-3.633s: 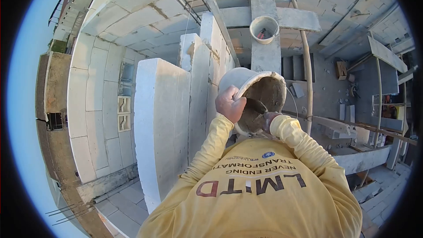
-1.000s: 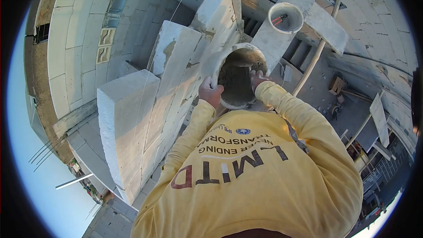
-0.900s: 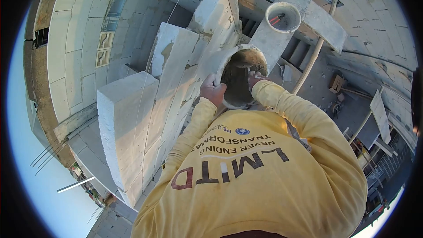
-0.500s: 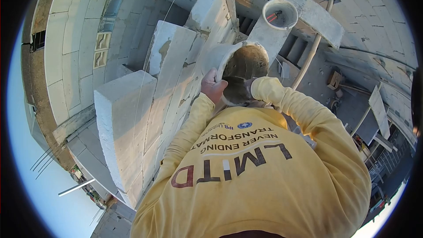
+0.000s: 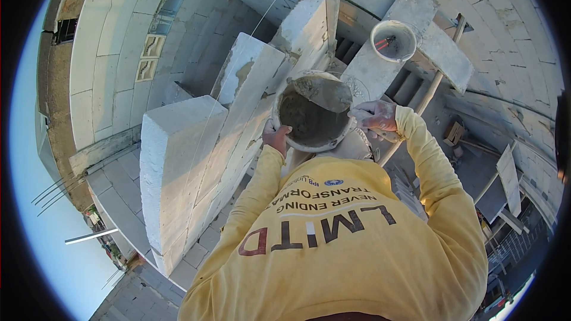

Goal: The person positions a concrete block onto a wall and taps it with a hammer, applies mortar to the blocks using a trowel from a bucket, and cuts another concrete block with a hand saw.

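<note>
A bucket (image 5: 279, 110) with wet grey mortar (image 5: 312, 122) in it is in front of my chest, its mouth tilted toward me. My left hand (image 5: 277, 137) grips the left rim, thumb over the edge and fingers outside. My right hand (image 5: 376, 116) is at the right rim, its fingers closed around what looks like the handle of a trowel. The mortar-smeared trowel blade (image 5: 327, 92) lies across the upper part of the bucket's mouth. My right fingers partly hide the handle.
A second bucket (image 5: 393, 41) holding a red-handled tool stands on a plank (image 5: 372, 74) beyond. On my left runs a pale block wall (image 5: 196, 142) with stepped blocks and a taut string (image 5: 270, 7). A wooden pole (image 5: 429, 94) slants at right; steps (image 5: 410, 86) drop below.
My right hand has come out of the bucket to its right rim, and the trowel blade now shows. The bucket's mouth has turned more upward. The view has shifted slightly.
</note>
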A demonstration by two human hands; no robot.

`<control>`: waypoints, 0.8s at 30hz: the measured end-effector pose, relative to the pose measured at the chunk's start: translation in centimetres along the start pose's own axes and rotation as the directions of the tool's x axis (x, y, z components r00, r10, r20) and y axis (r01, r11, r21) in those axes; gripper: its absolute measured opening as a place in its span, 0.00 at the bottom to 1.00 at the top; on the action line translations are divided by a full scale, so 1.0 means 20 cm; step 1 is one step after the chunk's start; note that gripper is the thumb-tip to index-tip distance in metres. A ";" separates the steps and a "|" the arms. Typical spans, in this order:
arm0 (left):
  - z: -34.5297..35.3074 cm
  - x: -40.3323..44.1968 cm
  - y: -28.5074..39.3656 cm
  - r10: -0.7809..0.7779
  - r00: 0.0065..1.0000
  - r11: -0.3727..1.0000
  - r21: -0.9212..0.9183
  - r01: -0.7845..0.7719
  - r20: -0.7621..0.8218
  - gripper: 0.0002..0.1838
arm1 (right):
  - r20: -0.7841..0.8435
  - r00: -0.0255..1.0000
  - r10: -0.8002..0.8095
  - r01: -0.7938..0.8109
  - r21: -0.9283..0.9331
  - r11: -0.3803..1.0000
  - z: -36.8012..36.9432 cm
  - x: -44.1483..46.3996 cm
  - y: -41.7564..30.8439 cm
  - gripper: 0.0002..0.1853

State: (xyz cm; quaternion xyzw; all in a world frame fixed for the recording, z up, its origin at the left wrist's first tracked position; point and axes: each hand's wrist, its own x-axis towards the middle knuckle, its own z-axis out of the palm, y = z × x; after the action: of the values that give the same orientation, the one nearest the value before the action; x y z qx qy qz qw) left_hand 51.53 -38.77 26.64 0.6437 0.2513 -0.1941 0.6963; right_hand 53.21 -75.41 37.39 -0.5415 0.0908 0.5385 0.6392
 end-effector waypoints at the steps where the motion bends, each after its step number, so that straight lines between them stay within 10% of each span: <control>1: 0.00 0.00 0.01 -0.013 0.999 1.000 0.019 0.013 -0.041 0.11 | -0.087 0.996 -0.019 0.014 -0.058 0.998 -0.02 -0.02 -0.07 0.29; 5: -0.02 -0.03 -0.05 -0.027 0.990 1.000 -0.005 0.027 -0.136 0.09 | -0.350 0.917 -0.190 0.039 -0.395 0.918 -0.15 0.05 -0.24 0.34; 12: -0.16 -0.02 -0.21 -0.138 0.979 0.980 0.123 0.157 -0.152 0.13 | -0.347 0.805 -0.481 -0.179 -0.915 0.361 -0.46 0.40 -0.60 0.31; 20: -0.11 -0.12 -0.18 -0.059 0.972 0.998 -0.013 0.057 -0.227 0.10 | -0.626 0.726 -0.283 -0.456 -0.747 0.483 -0.55 0.61 -0.82 0.33; 24: -0.11 -0.13 -0.18 -0.107 0.968 0.993 -0.062 0.096 -0.227 0.11 | -0.639 0.689 -0.343 -0.558 -0.769 0.312 -0.48 0.63 -0.87 0.27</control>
State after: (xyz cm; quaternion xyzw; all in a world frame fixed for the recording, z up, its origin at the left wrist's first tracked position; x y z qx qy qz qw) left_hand 47.06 -37.07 25.32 0.6304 0.3678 -0.1470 0.6676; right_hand 76.50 -72.73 35.20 -0.9587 0.0397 0.2744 0.0639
